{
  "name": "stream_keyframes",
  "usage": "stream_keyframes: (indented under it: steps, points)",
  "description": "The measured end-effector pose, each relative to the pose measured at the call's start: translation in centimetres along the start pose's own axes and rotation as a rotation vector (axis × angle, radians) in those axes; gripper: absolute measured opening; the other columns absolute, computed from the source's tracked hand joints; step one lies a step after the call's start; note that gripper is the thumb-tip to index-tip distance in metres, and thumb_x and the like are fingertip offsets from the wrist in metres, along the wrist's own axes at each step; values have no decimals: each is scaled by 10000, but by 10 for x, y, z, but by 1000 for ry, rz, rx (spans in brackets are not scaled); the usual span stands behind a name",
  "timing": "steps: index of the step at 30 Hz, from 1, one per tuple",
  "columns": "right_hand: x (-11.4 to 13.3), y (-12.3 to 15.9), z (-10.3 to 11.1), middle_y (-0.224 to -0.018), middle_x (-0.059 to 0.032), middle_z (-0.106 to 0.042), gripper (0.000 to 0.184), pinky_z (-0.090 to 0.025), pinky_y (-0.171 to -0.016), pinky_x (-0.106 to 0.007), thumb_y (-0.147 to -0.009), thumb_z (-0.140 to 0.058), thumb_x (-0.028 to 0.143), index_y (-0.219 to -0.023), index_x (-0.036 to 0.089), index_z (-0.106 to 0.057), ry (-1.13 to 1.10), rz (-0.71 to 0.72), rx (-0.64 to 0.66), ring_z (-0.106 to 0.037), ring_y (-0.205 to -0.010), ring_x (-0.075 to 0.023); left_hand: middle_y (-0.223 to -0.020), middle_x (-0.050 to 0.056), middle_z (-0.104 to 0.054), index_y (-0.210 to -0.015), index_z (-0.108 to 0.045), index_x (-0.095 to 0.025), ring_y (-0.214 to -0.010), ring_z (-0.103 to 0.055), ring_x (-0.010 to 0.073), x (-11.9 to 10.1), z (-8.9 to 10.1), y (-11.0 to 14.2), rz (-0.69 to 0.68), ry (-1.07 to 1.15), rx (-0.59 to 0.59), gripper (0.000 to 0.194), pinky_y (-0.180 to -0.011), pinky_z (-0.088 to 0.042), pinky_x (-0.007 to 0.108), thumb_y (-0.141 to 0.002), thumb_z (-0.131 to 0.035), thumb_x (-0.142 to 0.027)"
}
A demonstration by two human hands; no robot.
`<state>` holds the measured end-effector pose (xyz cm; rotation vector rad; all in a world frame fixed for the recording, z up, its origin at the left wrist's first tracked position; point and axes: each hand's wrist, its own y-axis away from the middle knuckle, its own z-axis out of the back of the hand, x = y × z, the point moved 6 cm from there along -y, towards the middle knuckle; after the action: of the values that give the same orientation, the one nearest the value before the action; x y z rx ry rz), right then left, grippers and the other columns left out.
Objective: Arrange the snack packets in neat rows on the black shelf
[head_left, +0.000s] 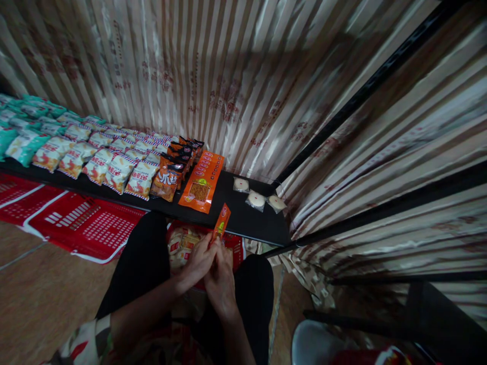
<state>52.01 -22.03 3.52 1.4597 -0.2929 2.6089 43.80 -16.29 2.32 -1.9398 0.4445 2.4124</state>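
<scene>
My left hand (198,263) and my right hand (220,276) are pressed together over my lap, both closed on the lower end of a narrow orange snack packet (221,222) that sticks up edge-on toward the shelf. A wider orange packet (201,182) lies flat on the black shelf (243,215) just beyond it. Three small round white packets (257,199) sit to its right.
Rows of white, orange and teal snack bags (95,159) line the shelf leftward. A red basket (236,246) holding snacks sits between my knees, and red crates (76,223) lie on the floor at left. Striped curtains hang behind and to the right.
</scene>
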Motion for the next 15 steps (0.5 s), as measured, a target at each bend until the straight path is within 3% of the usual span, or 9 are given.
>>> stream_keyframes:
  steps: [5,11,13,15]
  points:
    - [-2,2,-3,-1397,-61,-432,620,-218,-1093,-500,-709,-627,287,-1311,258,-484,1,-2,11,-315,-1327,-285,-862,52,-680,-895,-634,-166,-882,-620,202,19,5,-9,-12,194,-21,269,-834,-469,307,-813,-464,-358]
    - [4,1,-8,-1414,-81,-407,546,-277,-1065,-499,-724,-666,375,-1248,275,-547,-63,27,97,-349,-1311,-289,-910,75,-682,-935,-625,-142,-875,-629,202,21,26,-18,25,363,-87,341,-825,-475,314,-783,-526,-432]
    - [0,-2,-5,-1370,-96,-462,479,-325,-1043,-473,-767,-621,380,-1223,244,-565,-120,41,35,-399,-1278,-269,-893,76,-690,-936,-633,-137,-858,-637,215,18,33,-19,57,417,-93,383,-792,-489,317,-739,-583,-461]
    - [-11,-7,4,-1326,-118,-500,458,-338,-1036,-456,-802,-568,394,-1216,198,-562,-155,0,-116,-429,-1249,-256,-852,72,-700,-935,-643,-132,-813,-649,227,18,38,-20,95,461,-76,409,-754,-501,326,-707,-620,-470]
